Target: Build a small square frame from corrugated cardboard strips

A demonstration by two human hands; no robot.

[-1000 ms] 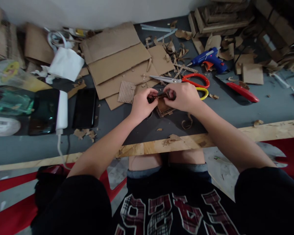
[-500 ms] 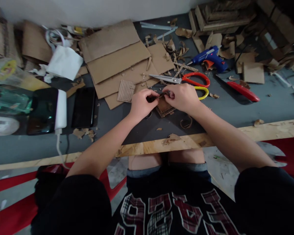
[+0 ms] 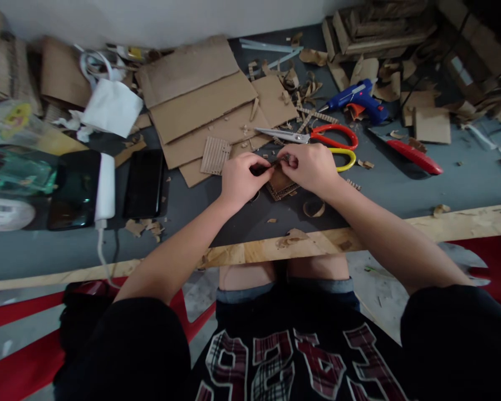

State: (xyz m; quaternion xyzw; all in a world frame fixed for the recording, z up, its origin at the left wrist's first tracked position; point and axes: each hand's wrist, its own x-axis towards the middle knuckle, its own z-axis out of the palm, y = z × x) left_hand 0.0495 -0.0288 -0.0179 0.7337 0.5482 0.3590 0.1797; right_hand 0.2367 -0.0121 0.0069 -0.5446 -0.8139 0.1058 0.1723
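Single head cam, looking down
It sits up high, faces forward and down over the lap at the bench [image 3: 401, 189], hands [image 3: 242, 178] fairly close, mid-frame.

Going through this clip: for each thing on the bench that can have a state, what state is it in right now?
left hand: pinched on the cardboard strip
right hand: pinched on the strip's other end
cardboard strip: held between both hands, above a small cardboard piece
scissors: blades shut, lying flat
glue gun: lying on its side, unheld
red utility knife: lying unheld
two phones: screens dark
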